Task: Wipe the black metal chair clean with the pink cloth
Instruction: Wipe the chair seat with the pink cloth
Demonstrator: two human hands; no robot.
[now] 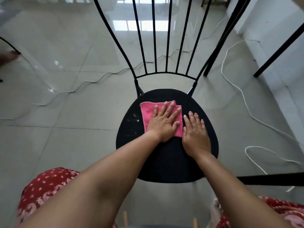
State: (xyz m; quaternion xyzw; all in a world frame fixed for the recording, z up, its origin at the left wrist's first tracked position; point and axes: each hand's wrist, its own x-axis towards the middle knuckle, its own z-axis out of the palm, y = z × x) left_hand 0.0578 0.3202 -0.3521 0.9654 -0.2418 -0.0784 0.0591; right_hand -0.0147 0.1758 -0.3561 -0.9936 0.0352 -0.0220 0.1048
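Note:
The black metal chair stands in front of me, its round black seat (pixel 166 162) below its back of thin upright bars (pixel 154 46). A folded pink cloth (pixel 146 112) lies on the far left part of the seat. My left hand (pixel 164 124) rests flat on the cloth, fingers stretched out and slightly apart, not curled around it. My right hand (pixel 195 134) lies flat on the bare seat just right of the cloth, its thumb at the cloth's edge. White smudges (pixel 135 119) show on the seat left of the cloth.
Glossy grey floor tiles surround the chair. Thin cables (pixel 92 82) run across the floor behind it, and a white cord (pixel 236 86) loops at the right. Black table legs (pixel 278 51) stand at the right by a white wall. My red patterned garment (pixel 42 191) fills the lower corners.

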